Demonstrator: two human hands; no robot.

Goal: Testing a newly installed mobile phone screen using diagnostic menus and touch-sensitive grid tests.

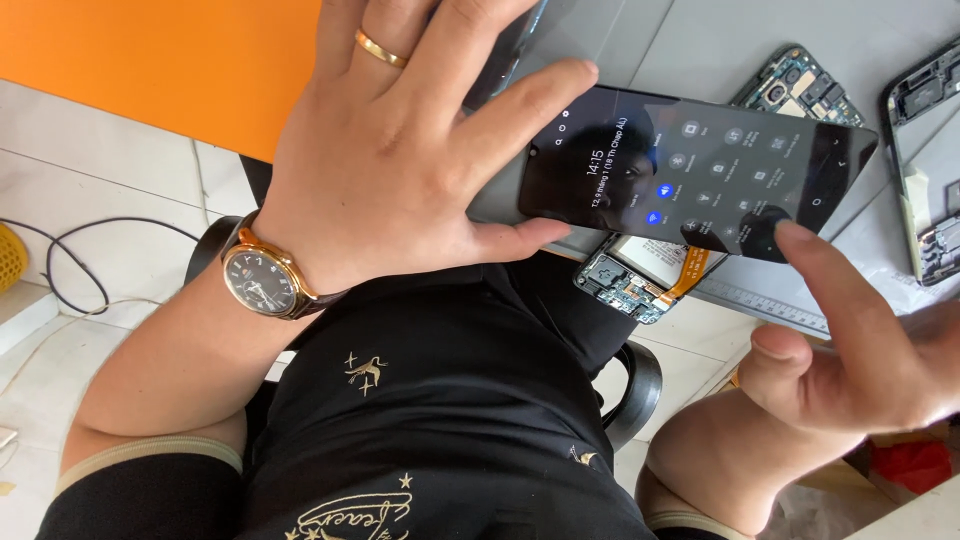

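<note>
From my seat at the far end of this feed, I see the left hand (400,150) spread flat over the near end of a detached phone screen (690,170), fingers splayed across the top and the thumb tucked under its lower edge; I read that as pinning and steadying the panel so it cannot slide while it is being touched. The screen is lit, showing a grid of round toggle icons, and it lies tilted over the edge of the grey tabletop (700,40), above the lap. The right hand (850,350) holds nothing: its index finger is stretched out with the tip on or just at the lower right part of the glass, the other fingers curled loosely back. An orange flex cable (692,272) runs from under the panel to an opened phone body (630,280) lying beneath it, which I take as the reason the screen is kept so close over that body and not lifted away. Two more stripped phone frames sit further along the tabletop, one (800,85) behind the screen and one (925,160) cut off by the right border. Most of the opened body is hidden by the panel, so I cannot tell where the cable plugs in. Whether the fingertip actually presses the glass is hard to judge. A wristwatch (262,280) and a ring (380,48) sit on the left hand.
</note>
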